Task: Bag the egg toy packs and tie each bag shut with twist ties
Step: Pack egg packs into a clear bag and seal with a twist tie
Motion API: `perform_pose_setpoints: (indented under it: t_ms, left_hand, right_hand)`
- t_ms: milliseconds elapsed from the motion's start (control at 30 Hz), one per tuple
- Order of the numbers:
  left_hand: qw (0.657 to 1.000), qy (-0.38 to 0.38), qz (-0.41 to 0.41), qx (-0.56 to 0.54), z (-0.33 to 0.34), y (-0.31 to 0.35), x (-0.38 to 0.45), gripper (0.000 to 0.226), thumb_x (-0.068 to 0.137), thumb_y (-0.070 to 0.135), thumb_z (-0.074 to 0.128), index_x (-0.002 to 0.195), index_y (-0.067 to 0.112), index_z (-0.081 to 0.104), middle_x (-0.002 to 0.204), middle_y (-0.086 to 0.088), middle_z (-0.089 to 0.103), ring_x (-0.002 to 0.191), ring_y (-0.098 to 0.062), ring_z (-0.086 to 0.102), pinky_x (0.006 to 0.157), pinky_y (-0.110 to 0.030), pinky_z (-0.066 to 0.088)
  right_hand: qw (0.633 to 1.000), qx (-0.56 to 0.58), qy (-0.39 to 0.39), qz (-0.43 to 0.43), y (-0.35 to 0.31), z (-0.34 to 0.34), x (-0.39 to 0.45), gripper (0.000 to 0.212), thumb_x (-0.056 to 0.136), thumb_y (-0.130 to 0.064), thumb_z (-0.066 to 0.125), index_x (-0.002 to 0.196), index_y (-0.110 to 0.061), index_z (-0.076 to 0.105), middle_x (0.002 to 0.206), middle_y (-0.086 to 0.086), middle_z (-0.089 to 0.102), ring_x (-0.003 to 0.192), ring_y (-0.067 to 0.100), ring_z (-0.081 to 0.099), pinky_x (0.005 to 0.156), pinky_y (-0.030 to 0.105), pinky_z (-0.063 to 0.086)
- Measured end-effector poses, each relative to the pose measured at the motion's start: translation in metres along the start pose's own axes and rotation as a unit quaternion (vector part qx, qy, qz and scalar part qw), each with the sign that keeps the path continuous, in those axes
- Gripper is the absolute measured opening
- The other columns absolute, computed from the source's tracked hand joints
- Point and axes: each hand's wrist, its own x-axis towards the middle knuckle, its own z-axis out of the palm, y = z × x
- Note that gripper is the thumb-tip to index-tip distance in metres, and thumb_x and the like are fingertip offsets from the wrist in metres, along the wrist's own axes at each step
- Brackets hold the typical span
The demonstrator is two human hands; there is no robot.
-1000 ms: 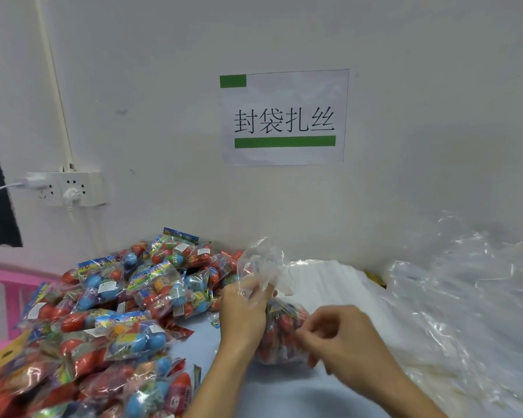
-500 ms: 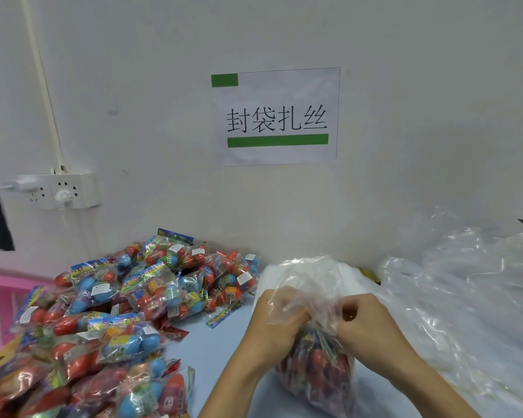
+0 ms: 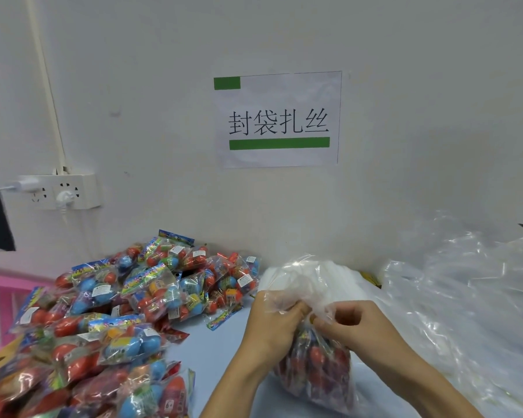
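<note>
A person's left hand and right hand both clutch the gathered neck of a clear plastic bag standing on the pale blue counter, fingers of each grip curled tight around the crinkled film. The two hands sit just beside each other at the bag's mouth, with loose film puffing up above the knuckles. Through the bag's thin, glossy wall show rounded red egg toys, packed closely and filling its lower half. Whether a twist tie is in either grip cannot be told.

To the left, a heaped pile of egg toy packs covers the counter: shiny cellophane sleeves with bright printed headers, each holding smooth red, blue and orange ovals. On the right lies a rumpled mound of empty transparent bags. On the white wall behind, a paper sign with black characters and green bars hangs above the work, and a white power strip with plugs inserted is mounted at left. A pink plastic edge shows at far left.
</note>
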Motion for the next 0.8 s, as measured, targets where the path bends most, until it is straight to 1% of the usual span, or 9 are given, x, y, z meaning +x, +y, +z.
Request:
perform_pose_setpoints:
  t_ms: [67, 100, 167, 233, 333, 433, 567, 667, 800]
  left_hand:
    - [1.0, -0.004, -0.015, -0.026, 0.001, 0.002, -0.001, 0.015, 0.086, 0.004, 0.063, 0.079, 0.004, 0.076, 0.076, -0.014, 0.072, 0.066, -0.01, 0.064, 0.062, -0.024, 0.052]
    - [0.998, -0.005, -0.025, -0.049, 0.001, 0.003, -0.002, 0.015, 0.082, 0.003, 0.063, 0.077, 0.005, 0.077, 0.073, -0.012, 0.072, 0.065, -0.011, 0.065, 0.06, -0.023, 0.054]
    - [0.995, -0.004, -0.045, -0.085, 0.003, 0.006, -0.002, 0.014, 0.076, 0.003, 0.063, 0.072, 0.005, 0.077, 0.068, -0.007, 0.072, 0.061, -0.01, 0.066, 0.058, -0.021, 0.054]
    - [0.993, 0.001, -0.07, -0.091, 0.004, 0.009, -0.002, 0.02, 0.078, -0.001, 0.064, 0.07, 0.011, 0.078, 0.067, -0.002, 0.073, 0.062, -0.009, 0.068, 0.059, -0.02, 0.054]
    - [0.991, 0.005, -0.106, -0.077, 0.004, 0.012, -0.002, 0.035, 0.084, -0.001, 0.064, 0.062, 0.023, 0.078, 0.064, 0.004, 0.071, 0.061, -0.004, 0.066, 0.058, -0.017, 0.051]
    - [0.987, -0.003, -0.133, -0.085, 0.004, 0.014, -0.002, 0.032, 0.085, 0.005, 0.066, 0.059, 0.022, 0.076, 0.064, 0.004, 0.07, 0.065, -0.006, 0.067, 0.059, -0.018, 0.052]
    - [0.988, -0.006, -0.125, -0.085, 0.005, 0.017, -0.004, 0.024, 0.085, 0.005, 0.066, 0.07, 0.017, 0.079, 0.077, -0.006, 0.076, 0.074, -0.012, 0.071, 0.067, -0.02, 0.055]
    - [0.99, 0.003, -0.112, -0.084, 0.007, 0.016, -0.006, 0.028, 0.087, 0.001, 0.064, 0.07, 0.017, 0.08, 0.078, -0.007, 0.076, 0.072, -0.011, 0.072, 0.064, -0.02, 0.054]
    - [0.992, 0.015, -0.101, -0.068, 0.007, 0.018, -0.006, 0.03, 0.089, 0.003, 0.063, 0.07, 0.02, 0.08, 0.075, -0.005, 0.076, 0.068, -0.009, 0.069, 0.063, -0.021, 0.056]
  right_hand:
    - [1.0, 0.001, 0.017, -0.001, 0.0, 0.001, 0.0, 0.023, 0.087, -0.022, 0.077, 0.066, -0.012, 0.075, 0.07, 0.023, 0.064, 0.064, 0.016, 0.056, 0.064, 0.027, 0.042]
    - [1.0, -0.002, 0.026, -0.002, 0.001, 0.002, 0.0, 0.022, 0.085, -0.023, 0.079, 0.068, -0.009, 0.075, 0.069, 0.023, 0.062, 0.063, 0.017, 0.054, 0.064, 0.029, 0.041]
    - [0.999, -0.009, 0.041, -0.008, 0.002, 0.002, 0.001, 0.026, 0.081, -0.027, 0.082, 0.07, -0.006, 0.074, 0.063, 0.014, 0.057, 0.061, 0.017, 0.048, 0.061, 0.03, 0.037]
    - [0.998, -0.02, 0.058, -0.019, 0.001, 0.003, 0.0, 0.026, 0.079, -0.032, 0.083, 0.068, -0.01, 0.074, 0.06, 0.006, 0.053, 0.058, 0.015, 0.044, 0.057, 0.028, 0.035]
    - [0.995, -0.04, 0.086, -0.04, -0.002, 0.005, -0.001, 0.023, 0.077, -0.036, 0.083, 0.06, -0.024, 0.073, 0.057, -0.002, 0.05, 0.057, 0.014, 0.043, 0.056, 0.027, 0.037]
    - [0.991, -0.063, 0.103, -0.058, -0.001, 0.006, 0.0, 0.027, 0.078, -0.037, 0.082, 0.055, -0.028, 0.07, 0.06, -0.007, 0.051, 0.061, 0.015, 0.046, 0.061, 0.033, 0.04]
    - [0.991, -0.059, 0.102, -0.065, 0.0, 0.006, 0.0, 0.036, 0.078, -0.043, 0.081, 0.049, -0.03, 0.065, 0.062, -0.007, 0.053, 0.061, 0.019, 0.048, 0.061, 0.036, 0.042]
    - [0.993, -0.054, 0.087, -0.058, 0.003, 0.006, 0.001, 0.035, 0.08, -0.032, 0.081, 0.049, -0.028, 0.065, 0.058, -0.01, 0.055, 0.061, 0.017, 0.05, 0.063, 0.034, 0.044]
    - [0.996, -0.047, 0.062, -0.04, 0.006, 0.004, 0.002, 0.019, 0.081, -0.021, 0.082, 0.063, -0.025, 0.076, 0.062, -0.005, 0.056, 0.06, 0.009, 0.05, 0.06, 0.022, 0.043]
